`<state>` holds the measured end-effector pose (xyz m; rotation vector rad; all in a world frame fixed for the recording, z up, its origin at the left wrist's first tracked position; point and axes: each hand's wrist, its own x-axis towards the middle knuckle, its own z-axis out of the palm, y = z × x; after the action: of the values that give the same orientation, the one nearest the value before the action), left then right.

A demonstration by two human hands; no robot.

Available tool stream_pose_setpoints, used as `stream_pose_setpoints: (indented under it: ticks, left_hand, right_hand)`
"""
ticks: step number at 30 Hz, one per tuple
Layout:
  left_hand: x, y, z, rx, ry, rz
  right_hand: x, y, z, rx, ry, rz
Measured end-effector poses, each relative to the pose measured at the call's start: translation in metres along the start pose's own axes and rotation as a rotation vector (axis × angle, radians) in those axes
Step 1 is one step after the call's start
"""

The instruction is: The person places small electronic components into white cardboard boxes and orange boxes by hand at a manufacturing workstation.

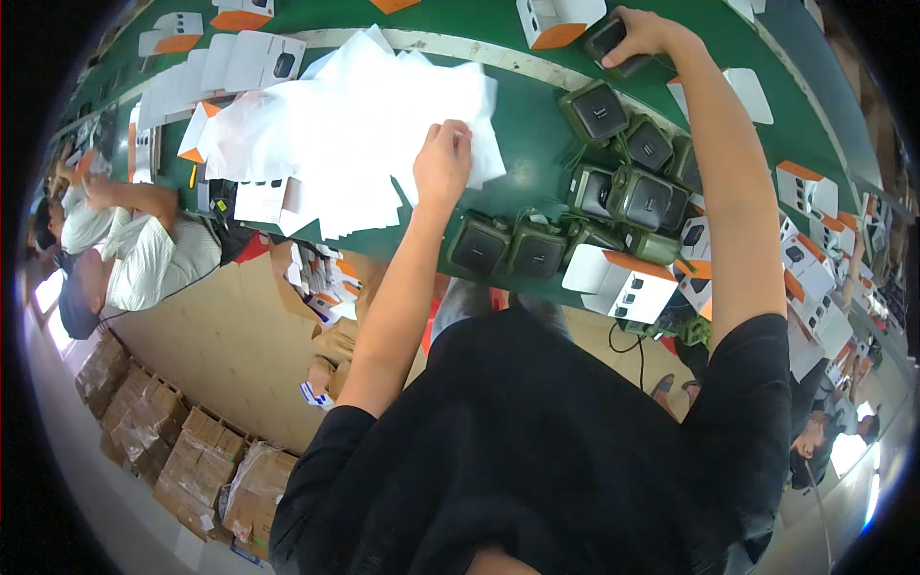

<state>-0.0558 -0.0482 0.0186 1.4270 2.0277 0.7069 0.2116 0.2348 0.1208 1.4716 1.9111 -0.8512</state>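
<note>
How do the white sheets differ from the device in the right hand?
The sheets are white; the device is dark. The sheets are thin, the device blocky. The sheets overlap in a pile; the device is a single piece in the right hand.

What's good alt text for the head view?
A person's right hand grips a dark boxy device across a green worktable, while the left hand is over a pile of white sheets. Clustered green devices and white-and-orange cartons sit nearby.
</note>
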Motion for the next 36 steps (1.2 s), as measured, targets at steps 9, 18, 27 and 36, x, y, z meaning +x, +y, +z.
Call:
stream_pose_setpoints:
  ticks: [9, 18, 27, 36]
  left_hand:
    - [0.006, -0.003, -0.034, 0.157, -0.147, 0.206]
    - [-0.007, 0.006, 0.024, 0.044, -0.109, 0.304]
    - [-0.012, 0.011, 0.009, -0.009, -0.041, 0.381]
    - [-0.115, 0.130, -0.071, -0.348, -0.139, 0.311]
  right_hand:
    - [-0.126, 0.012, 0.034, 0.275, 0.816, -0.200]
    - [-0.267, -0.027, 0.156, 1.360, 0.787, -0.288]
    - [-0.322, -0.024, 0.236, 1.915, 0.718, -0.383]
    - [-0.293, -0.082, 0.252, 2.071, 0.431, -0.427]
